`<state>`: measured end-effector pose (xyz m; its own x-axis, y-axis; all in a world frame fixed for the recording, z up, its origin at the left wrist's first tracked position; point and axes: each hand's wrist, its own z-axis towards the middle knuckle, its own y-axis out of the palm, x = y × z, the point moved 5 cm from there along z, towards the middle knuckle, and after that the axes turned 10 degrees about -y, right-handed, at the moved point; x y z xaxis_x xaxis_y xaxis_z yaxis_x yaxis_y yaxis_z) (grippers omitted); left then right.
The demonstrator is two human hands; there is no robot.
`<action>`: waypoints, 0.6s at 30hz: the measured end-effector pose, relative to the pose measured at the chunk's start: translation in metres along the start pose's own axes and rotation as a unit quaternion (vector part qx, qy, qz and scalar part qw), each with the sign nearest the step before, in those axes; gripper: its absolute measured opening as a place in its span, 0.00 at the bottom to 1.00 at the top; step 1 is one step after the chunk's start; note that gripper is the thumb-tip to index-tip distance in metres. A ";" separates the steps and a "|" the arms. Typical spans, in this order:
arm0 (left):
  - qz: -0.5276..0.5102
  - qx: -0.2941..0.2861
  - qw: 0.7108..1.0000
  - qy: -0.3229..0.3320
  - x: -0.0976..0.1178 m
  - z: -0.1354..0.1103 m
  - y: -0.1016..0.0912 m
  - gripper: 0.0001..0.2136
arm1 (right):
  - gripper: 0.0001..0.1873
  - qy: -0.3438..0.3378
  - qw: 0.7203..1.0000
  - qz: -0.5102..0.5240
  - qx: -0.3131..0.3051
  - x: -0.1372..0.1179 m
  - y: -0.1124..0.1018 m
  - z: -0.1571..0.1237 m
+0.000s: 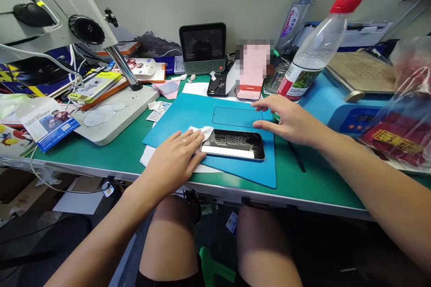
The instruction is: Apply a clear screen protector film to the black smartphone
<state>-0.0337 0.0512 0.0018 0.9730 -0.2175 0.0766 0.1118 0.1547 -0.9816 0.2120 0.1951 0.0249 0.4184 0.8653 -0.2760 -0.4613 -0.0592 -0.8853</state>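
A phone [232, 145] lies face up on the blue mat [182, 112], its dark glass reflecting light in stripes. My left hand [177, 152] is at the phone's left end, with its fingers closed over a white tissue [203, 132] pressed there and the thumb by the phone's lower edge. The tissue partly sticks out past the fingertips. A clear screen protector with a black border [237, 117] lies flat just behind the phone. Above its right end hovers my right hand [281, 119], thumb and fingers apart with nothing between them.
A microscope stand [114, 121] occupies the left, beside boxes and a blue-white packet [50, 121]. Behind the mat are a smart display [204, 49], a black phone [217, 84] and a pink-screened phone [252, 71]. A red-capped bottle [313, 54] and blue machine [336, 98] stand right.
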 end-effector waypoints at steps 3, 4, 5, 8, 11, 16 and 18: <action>-0.033 0.036 0.999 0.007 -0.013 -0.007 -0.011 0.18 | 0.38 -0.017 0.998 -0.041 -0.049 -0.002 0.008 0.012; -0.040 0.044 0.998 0.000 -0.018 -0.007 -0.014 0.17 | 0.39 -0.018 0.996 -0.051 -0.066 -0.001 0.011 0.017; -0.044 0.050 0.998 -0.010 -0.023 -0.006 -0.016 0.17 | 0.40 -0.015 0.995 -0.060 -0.079 0.000 0.013 0.022; -0.034 0.059 0.997 -0.040 -0.037 0.008 -0.020 0.15 | 0.45 0.005 0.991 -0.067 -0.116 0.007 0.018 0.036; -0.028 0.047 0.996 -0.065 -0.045 0.031 -0.022 0.13 | 0.49 0.027 0.988 -0.048 -0.146 0.011 0.021 0.042; -0.084 0.003 0.994 -0.063 -0.044 0.058 -0.018 0.17 | 0.49 0.043 0.988 -0.026 -0.147 0.013 0.023 0.041; -0.119 0.001 0.991 -0.057 -0.043 0.067 -0.017 0.19 | 0.50 0.042 0.987 -0.024 -0.150 0.013 0.025 0.040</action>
<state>-0.0634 0.1228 0.0267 0.9353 -0.1383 0.3256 0.3416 0.1133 -0.9330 0.1748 0.2252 0.0144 0.5030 0.8272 -0.2505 -0.1921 -0.1756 -0.9655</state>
